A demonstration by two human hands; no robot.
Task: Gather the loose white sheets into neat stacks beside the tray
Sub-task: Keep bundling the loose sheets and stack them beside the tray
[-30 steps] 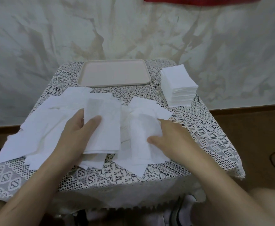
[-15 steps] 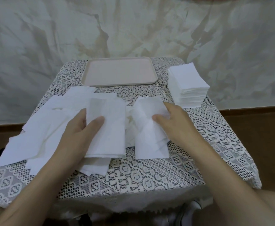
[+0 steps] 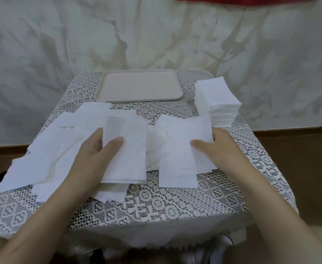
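1. In front of the tray (image 3: 139, 100), on the near half of the table (image 3: 156, 202), lie the loose white sheets (image 3: 47, 153), fanned out to its left. One neat stack (image 3: 217, 96) stands just right of the tray.
2. My left hand (image 3: 91, 159) pinches a squared bundle (image 3: 129, 149), thumb on top and fingers (image 3: 96, 136) tucked beneath. My right hand (image 3: 225, 149) pinches a smaller sheaf (image 3: 181, 145) likewise.
3. I judge this mid-gathering. Next, the sheaf wants laying onto the bundle, with the edges squared.
4. The leftmost sheets reach the table's left edge and could slide off. Bare lace nearer me than the sheets gives working room.
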